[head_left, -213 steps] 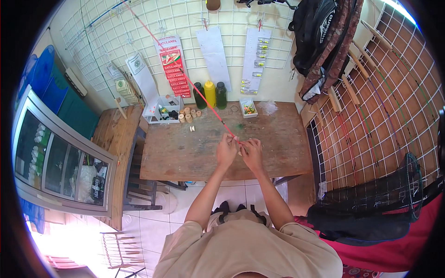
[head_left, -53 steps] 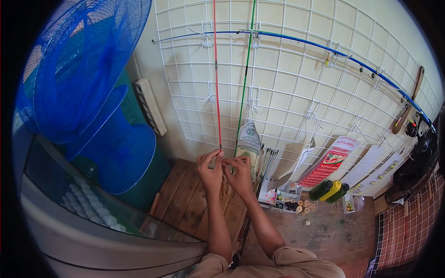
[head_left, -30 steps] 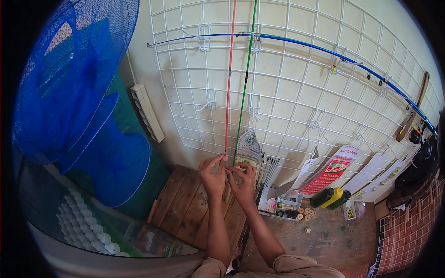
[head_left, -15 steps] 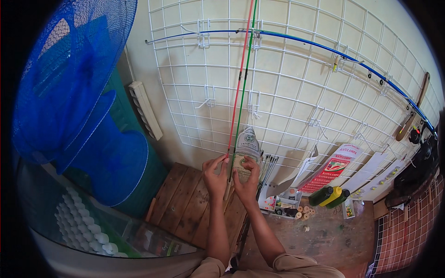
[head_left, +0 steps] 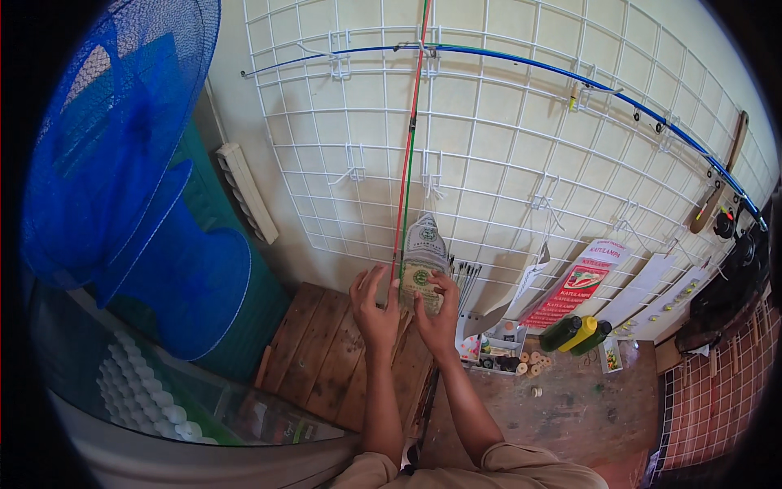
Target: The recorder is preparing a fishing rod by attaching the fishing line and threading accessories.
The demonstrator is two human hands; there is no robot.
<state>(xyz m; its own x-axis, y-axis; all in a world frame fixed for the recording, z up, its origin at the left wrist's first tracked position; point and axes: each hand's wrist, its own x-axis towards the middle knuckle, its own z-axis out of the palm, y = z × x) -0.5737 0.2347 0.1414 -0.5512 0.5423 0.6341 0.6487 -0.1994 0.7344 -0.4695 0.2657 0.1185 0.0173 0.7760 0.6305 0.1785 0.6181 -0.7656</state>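
Note:
Two thin rods, a red one point(head_left: 407, 167) and a green one point(head_left: 410, 175), stand nearly upright and almost side by side in front of the wall rack. Their lower ends pass between my hands. On the left, my left hand point(head_left: 375, 316) has its fingers apart, with the thumb against or very near the red rod. Just right of the green rod is my right hand point(head_left: 437, 316), its thumb and curled fingers spread with a gap between them. A tapered printed packet point(head_left: 425, 244) hangs behind the right hand's fingers. Whether either hand touches a rod cannot be made out.
A white wire rack point(head_left: 489, 122) covers the wall, with a blue fishing rod point(head_left: 521, 59) across it. Blue keep nets point(head_left: 155, 204) hang at left. Below are a wooden slatted surface point(head_left: 305, 338), a parts tray point(head_left: 493, 359), cork rings point(head_left: 533, 361) and bottles point(head_left: 577, 335).
The red and green rods have come closer together. My left fingertips, pinched at the red rod before, are now apart. The whole view has shifted slightly.

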